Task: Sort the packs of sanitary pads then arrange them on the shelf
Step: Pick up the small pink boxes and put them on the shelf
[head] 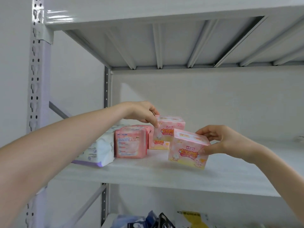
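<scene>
On the shelf point(148, 175), pink boxes point(171, 129) beside soft packs point(130, 142)

Pretty much a stockroom: grey slotted-steel racking point(35, 71) is set against bare white walls point(13, 63) at left, with pink printed packs point(130, 143) shelved mid-frame.

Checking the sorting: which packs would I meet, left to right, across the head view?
white-and-purple pack, pink soft pack, rear pink box pinched by the left hand, front pink box held by the right hand
</scene>
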The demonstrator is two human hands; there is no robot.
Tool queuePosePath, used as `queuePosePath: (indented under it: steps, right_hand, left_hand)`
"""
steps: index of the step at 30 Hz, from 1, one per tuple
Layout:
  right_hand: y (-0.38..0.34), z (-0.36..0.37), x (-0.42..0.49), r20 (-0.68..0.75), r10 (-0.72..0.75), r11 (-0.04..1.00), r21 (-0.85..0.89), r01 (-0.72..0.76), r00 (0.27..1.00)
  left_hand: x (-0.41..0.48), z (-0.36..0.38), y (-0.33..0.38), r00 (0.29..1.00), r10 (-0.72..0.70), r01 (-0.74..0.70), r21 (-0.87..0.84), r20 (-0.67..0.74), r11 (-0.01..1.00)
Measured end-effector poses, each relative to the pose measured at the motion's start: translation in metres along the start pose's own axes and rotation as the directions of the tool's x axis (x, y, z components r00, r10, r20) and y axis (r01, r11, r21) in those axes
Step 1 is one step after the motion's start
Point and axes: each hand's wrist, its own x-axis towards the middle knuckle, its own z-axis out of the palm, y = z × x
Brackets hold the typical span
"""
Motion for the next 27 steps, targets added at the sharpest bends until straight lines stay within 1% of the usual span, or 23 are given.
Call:
queuePosePath:
  steps: [5, 10, 13, 20, 22, 27]
  right_hand:
    - [0.015, 0.006, 0.031, 0.020, 0.046, 0.999, -0.016, -0.046, 0.999]
    - [0.024, 0.010, 0.055, 0.037, 0.075, 0.997, -0.025, -0.074, 0.997]
    - [0.027, 0.012, 0.068, 0.057, 0.093, 0.994, -0.061, -0.090, 0.994]
    - [0.032, 0.023, 0.088, 0.091, 0.117, 0.989, -0.098, -0.108, 0.989]
    - [0.034, 0.027, 0.092, 0.105, 0.127, 0.989, -0.091, -0.118, 0.986]
    - [0.037, 0.035, 0.097, 0.136, 0.151, 0.988, -0.004, -0.152, 0.979]
  left_hand:
    - [0.037, 0.004, -0.021, 0.998, -0.013, 0.010, 0.034, 0.065, 0.999]
    - [0.057, 0.004, -0.043, 0.996, -0.007, -0.006, 0.144, 0.088, 0.990]
    - [0.067, 0.003, -0.055, 0.994, -0.039, 0.018, 0.202, 0.104, 0.979]
    - [0.083, 0.009, -0.067, 0.982, -0.136, 0.095, 0.276, 0.133, 0.957]
    - [0.087, 0.012, -0.064, 0.976, -0.163, 0.111, 0.311, 0.146, 0.944]
    - [0.091, 0.014, -0.058, 0.960, -0.222, 0.141, 0.389, 0.171, 0.910]
